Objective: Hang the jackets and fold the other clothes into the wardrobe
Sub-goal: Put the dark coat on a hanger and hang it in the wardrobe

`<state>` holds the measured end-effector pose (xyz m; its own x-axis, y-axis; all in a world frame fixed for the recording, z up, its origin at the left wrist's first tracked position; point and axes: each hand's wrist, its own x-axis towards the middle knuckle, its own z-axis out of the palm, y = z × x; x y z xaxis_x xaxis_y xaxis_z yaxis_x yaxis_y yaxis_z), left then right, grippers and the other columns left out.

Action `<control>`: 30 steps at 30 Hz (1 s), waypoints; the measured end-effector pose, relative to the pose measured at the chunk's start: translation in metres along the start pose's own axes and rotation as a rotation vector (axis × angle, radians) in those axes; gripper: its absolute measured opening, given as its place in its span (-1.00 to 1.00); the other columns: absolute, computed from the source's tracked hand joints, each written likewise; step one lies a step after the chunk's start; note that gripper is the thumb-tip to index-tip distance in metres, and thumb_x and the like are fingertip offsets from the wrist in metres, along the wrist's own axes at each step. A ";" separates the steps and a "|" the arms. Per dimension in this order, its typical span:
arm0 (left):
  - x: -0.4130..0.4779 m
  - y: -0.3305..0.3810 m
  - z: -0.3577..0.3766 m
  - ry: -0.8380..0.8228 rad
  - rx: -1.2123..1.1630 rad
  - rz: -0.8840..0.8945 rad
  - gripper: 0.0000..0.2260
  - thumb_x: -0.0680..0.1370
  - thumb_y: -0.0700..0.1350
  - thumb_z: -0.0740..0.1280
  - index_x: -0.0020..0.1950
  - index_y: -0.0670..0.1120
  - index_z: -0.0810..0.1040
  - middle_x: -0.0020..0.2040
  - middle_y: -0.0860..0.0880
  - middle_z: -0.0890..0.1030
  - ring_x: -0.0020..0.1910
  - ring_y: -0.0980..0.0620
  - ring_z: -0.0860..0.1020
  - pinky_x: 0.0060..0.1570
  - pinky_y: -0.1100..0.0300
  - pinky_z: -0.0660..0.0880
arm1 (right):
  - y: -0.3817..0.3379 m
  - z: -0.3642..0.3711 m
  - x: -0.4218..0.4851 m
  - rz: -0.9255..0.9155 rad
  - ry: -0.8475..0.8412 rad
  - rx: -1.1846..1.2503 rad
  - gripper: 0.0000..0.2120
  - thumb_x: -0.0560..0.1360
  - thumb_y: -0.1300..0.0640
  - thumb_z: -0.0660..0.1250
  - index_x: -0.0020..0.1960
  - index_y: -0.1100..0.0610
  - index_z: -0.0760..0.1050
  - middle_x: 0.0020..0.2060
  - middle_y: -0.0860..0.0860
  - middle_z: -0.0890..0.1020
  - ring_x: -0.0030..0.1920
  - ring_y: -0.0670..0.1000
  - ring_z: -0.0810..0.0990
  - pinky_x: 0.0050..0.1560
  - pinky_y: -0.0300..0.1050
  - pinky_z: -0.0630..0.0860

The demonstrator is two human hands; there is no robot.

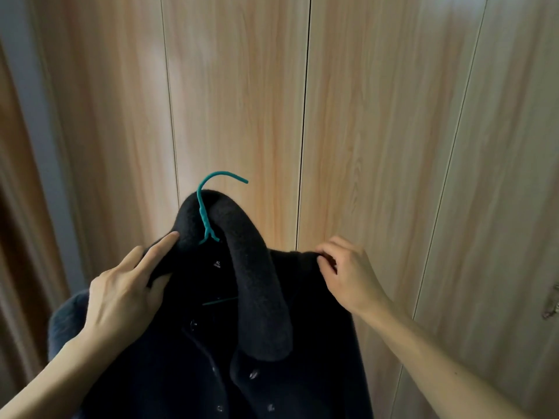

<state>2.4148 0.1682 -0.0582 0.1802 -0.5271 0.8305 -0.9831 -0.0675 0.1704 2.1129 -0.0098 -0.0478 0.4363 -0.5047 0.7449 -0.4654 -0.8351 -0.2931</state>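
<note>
A dark navy fleece jacket (260,343) with a wide collar and buttons hangs in front of me on a teal hanger (208,204). The hanger's hook sticks up out of the collar and rests on nothing. My left hand (127,294) grips the jacket's left shoulder beside the collar, index finger stretched along the fabric. My right hand (348,273) pinches the jacket's right shoulder edge. An "XL" label shows inside the neck.
Closed light wooden wardrobe doors (378,131) fill the view right behind the jacket. A metal fitting (552,306) sits on the far right door. A darker wooden frame (18,207) runs along the left edge.
</note>
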 end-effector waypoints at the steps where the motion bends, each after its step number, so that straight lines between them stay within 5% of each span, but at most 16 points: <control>1: -0.002 0.001 0.001 0.013 -0.018 -0.013 -0.49 0.48 0.06 0.18 0.45 0.08 0.40 -0.12 -0.02 0.56 -0.31 -0.21 0.58 -0.41 0.04 0.49 | 0.002 0.001 -0.001 0.004 -0.020 0.017 -0.89 0.55 0.26 0.34 -0.04 0.08 0.58 -0.14 -0.19 0.47 -0.09 -0.23 0.49 -0.05 -0.47 0.38; 6: -0.010 0.006 0.008 0.000 -0.068 -0.068 -0.47 0.45 0.07 0.18 0.44 0.11 0.39 -0.08 -0.02 0.59 -0.27 -0.19 0.60 -0.36 0.02 0.53 | 0.015 -0.004 -0.006 0.124 -0.250 0.188 -0.82 0.58 0.22 0.31 -0.09 -0.04 0.44 -0.20 -0.13 0.58 -0.17 -0.12 0.59 -0.16 -0.20 0.55; 11: -0.015 0.005 0.016 -0.012 -0.077 -0.059 -0.47 0.46 0.09 0.19 0.44 0.13 0.39 -0.07 0.03 0.59 -0.28 -0.17 0.60 -0.37 0.06 0.52 | 0.020 -0.003 -0.015 0.131 -0.203 0.211 -0.81 0.54 0.22 0.38 -0.10 -0.06 0.48 -0.23 -0.11 0.61 -0.19 -0.07 0.61 -0.14 -0.12 0.58; 15: -0.008 0.014 0.018 0.016 -0.064 -0.032 -0.49 0.46 0.08 0.19 0.43 0.10 0.41 -0.10 0.01 0.59 -0.30 -0.19 0.60 -0.39 0.04 0.53 | 0.009 0.004 -0.016 0.114 -0.155 0.248 -0.83 0.54 0.21 0.39 -0.07 -0.06 0.49 -0.22 -0.15 0.60 -0.14 -0.12 0.61 -0.13 -0.27 0.55; 18: -0.004 0.024 0.018 0.012 -0.078 0.002 -0.50 0.46 0.07 0.19 0.42 0.11 0.39 -0.08 -0.01 0.61 -0.27 -0.20 0.61 -0.38 0.01 0.56 | -0.001 0.007 -0.016 0.079 -0.172 0.245 -0.80 0.54 0.25 0.38 0.05 -0.05 0.55 -0.10 -0.27 0.62 0.01 -0.26 0.59 0.05 -0.45 0.48; 25: -0.005 0.027 0.020 -0.011 -0.071 0.024 -0.51 0.48 0.07 0.18 0.43 0.15 0.34 -0.07 0.00 0.60 -0.30 -0.18 0.60 -0.41 0.03 0.56 | -0.013 0.008 -0.007 0.048 -0.147 0.239 -0.76 0.51 0.32 0.40 0.02 -0.01 0.56 -0.10 -0.22 0.61 -0.02 -0.22 0.60 0.04 -0.37 0.49; 30: -0.009 0.022 0.022 0.016 -0.072 0.007 -0.50 0.46 0.06 0.20 0.42 0.13 0.37 -0.11 0.03 0.56 -0.35 -0.17 0.57 -0.45 0.09 0.53 | -0.027 0.009 -0.006 -0.063 -0.284 0.356 -0.31 0.47 0.38 0.18 0.46 -0.20 0.25 0.37 -0.34 0.31 0.38 -0.25 0.32 0.40 -0.35 0.26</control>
<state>2.3909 0.1533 -0.0734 0.1741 -0.5140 0.8399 -0.9794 -0.0021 0.2017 2.1299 0.0136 -0.0504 0.6718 -0.4491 0.5890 -0.1595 -0.8643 -0.4771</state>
